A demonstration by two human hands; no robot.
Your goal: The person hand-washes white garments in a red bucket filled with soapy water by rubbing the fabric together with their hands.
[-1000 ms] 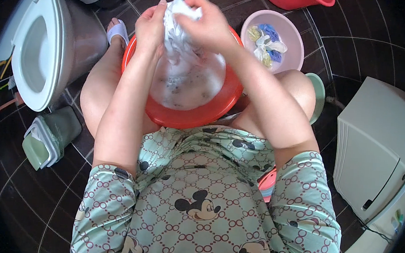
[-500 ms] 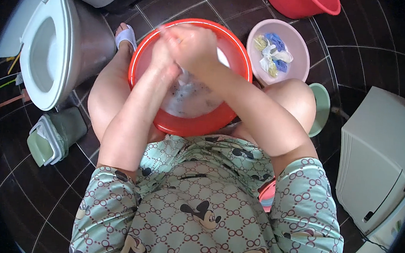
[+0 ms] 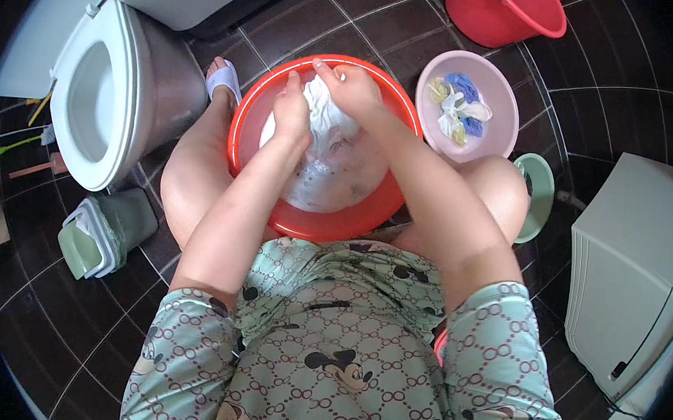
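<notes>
Between my knees stands a red basin (image 3: pixel 316 228) with cloudy, sudsy water in it. A wet white cloth (image 3: pixel 326 119) hangs bunched between my hands, its lower part dipping into the water. My left hand (image 3: pixel 292 112) is closed on the cloth's left edge, thumb upward. On the other side my right hand (image 3: pixel 349 90) grips the cloth near its top, fingers curled around it. What kind of garment the cloth is, I cannot tell.
Right of the basin, a pink basin (image 3: pixel 508 105) holds small blue, yellow and white cloths. A red bucket (image 3: pixel 506 15) stands beyond it, a green basin (image 3: pixel 538 201) by my right knee. At left are a toilet (image 3: pixel 118 93) and a small bin (image 3: pixel 129 219); a grey cabinet (image 3: pixel 629 262) is far right.
My hands were pressed together over the basin in a blur. Now they have moved apart, and the white cloth shows spread between them. The whole view has shifted slightly.
</notes>
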